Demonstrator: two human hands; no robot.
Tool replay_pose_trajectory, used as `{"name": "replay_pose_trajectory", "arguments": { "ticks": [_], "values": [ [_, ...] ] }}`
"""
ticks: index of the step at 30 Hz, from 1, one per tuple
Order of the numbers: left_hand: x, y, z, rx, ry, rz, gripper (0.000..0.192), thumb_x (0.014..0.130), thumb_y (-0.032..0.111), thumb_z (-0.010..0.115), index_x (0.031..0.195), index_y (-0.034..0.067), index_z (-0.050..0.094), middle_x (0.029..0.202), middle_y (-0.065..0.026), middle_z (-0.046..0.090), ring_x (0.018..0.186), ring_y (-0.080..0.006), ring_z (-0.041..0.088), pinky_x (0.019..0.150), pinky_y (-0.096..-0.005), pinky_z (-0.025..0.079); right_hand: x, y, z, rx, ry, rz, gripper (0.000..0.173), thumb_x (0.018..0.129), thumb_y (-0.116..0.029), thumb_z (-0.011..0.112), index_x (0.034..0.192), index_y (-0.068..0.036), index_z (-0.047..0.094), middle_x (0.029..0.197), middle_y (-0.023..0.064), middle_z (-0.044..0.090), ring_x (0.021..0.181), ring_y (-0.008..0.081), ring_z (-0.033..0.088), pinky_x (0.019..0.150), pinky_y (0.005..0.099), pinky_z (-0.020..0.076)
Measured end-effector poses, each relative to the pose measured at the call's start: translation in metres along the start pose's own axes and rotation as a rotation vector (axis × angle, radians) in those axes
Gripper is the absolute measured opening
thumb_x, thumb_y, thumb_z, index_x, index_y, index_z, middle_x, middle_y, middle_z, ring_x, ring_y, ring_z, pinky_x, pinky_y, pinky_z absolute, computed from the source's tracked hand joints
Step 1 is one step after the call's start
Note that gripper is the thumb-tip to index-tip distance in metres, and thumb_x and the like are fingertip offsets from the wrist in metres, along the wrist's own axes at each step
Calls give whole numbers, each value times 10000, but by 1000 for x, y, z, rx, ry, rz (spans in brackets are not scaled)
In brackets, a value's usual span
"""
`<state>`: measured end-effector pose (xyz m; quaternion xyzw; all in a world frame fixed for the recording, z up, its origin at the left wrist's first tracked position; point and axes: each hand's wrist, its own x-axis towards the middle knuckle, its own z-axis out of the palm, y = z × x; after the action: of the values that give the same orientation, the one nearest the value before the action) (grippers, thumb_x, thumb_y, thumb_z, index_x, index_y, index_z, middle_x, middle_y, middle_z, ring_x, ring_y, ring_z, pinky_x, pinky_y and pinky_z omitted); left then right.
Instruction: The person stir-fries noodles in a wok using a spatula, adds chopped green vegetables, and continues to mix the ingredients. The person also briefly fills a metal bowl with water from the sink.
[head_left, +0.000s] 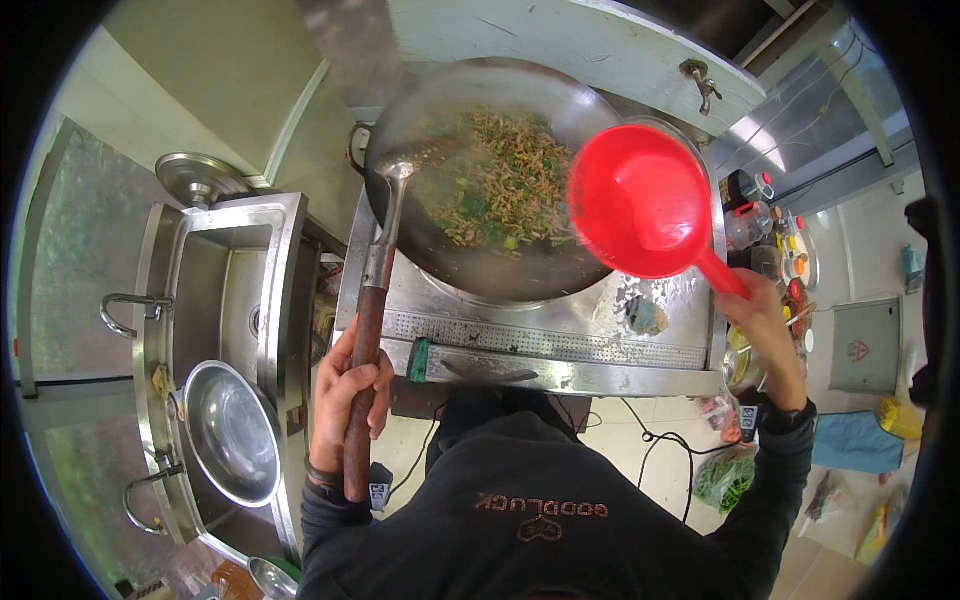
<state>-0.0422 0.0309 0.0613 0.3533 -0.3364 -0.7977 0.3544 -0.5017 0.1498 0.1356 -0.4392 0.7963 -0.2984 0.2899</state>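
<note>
A large steaming wok (577, 97) sits on the steel stove and holds shredded food with green pieces (510, 180). My left hand (349, 397) is closed around the wooden handle of a long metal cooking spatula (367, 315), whose head rests at the wok's left side, partly veiled by steam. With my right hand (757, 315) I grip the handle of a red plastic ladle (645, 202), its bowl over the wok's right edge. I cannot tell whether the ladle holds liquid.
To the left stands a steel double sink (225, 300) with a metal basin (232, 435). Bottles (750, 225) and a metal bowl (742, 360) crowd the right. On the stove lie a wet cloth or pad (646, 316) and a green cloth (420, 360). A tap (703, 86) projects behind.
</note>
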Motion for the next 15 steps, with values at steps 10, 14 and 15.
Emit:
{"name": "replay_pose_trajectory", "arguments": {
  "ticks": [10,14,15],
  "values": [
    [-22,11,-36,-69,54,-43,825,809,105,605,1538,14,229,723,-96,530,346,-127,464,294,-235,373,146,-76,143,96,-208,41,315,782,-248,702,915,38,692,670,66,618,619,167,595,574,305,444],
    [-22,12,-42,-79,65,-53,830,812,113,616,1539,19,227,723,-97,528,346,-132,462,295,-238,371,195,-73,165,296,-94,140,211,819,-237,683,792,-33,638,638,3,560,541,95,488,487,260,334],
    [-22,12,-43,-78,64,-55,829,813,114,616,1540,20,227,725,-98,528,347,-132,462,296,-238,374,201,-71,165,302,-73,147,197,836,-235,673,749,-69,612,642,-14,546,518,74,448,457,250,289]
  ]
}}
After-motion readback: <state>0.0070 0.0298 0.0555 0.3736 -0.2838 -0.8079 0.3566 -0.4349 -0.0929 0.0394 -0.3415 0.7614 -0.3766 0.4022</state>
